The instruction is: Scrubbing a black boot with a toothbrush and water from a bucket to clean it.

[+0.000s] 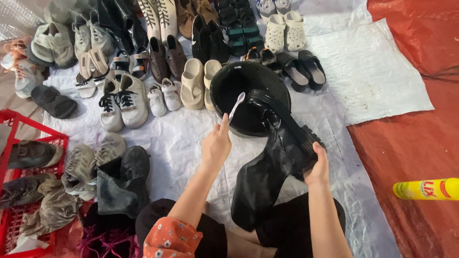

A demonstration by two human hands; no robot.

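Head view: 1 camera looking down on a person seated on the floor, with the black basin (224, 88) as landmark.
Boot: tall black boot (277, 157), wet and glossy, lies tilted with its chunky sole over the basin's near right rim and its shaft running back toward the person's lap.
Left hand: left hand (216, 145), just short of the basin's near rim, is closed around the handle of a white toothbrush (236, 106), whose head points up over the basin's dark inside.
Right hand: right hand (318, 169), to the near right of the basin, is wrapped under the boot's heel and sole, fingers curled, propping it.
Shoes: rows of pale sneakers, sandals and clogs lie beyond and to the left of the basin on a white sheet (181, 138).
Crate: red crate (28, 138) of worn shoes sits far left of the basin.
Can: yellow spray can (425, 188) lies well to the right of the basin on the red tarp (411, 143).
Doing it well: judging by the grip, scrubbing goes best with the sole kept over the basin so drips fall inside, the right hand holding firm against the brush's push, and short strokes worked into the tread grooves.
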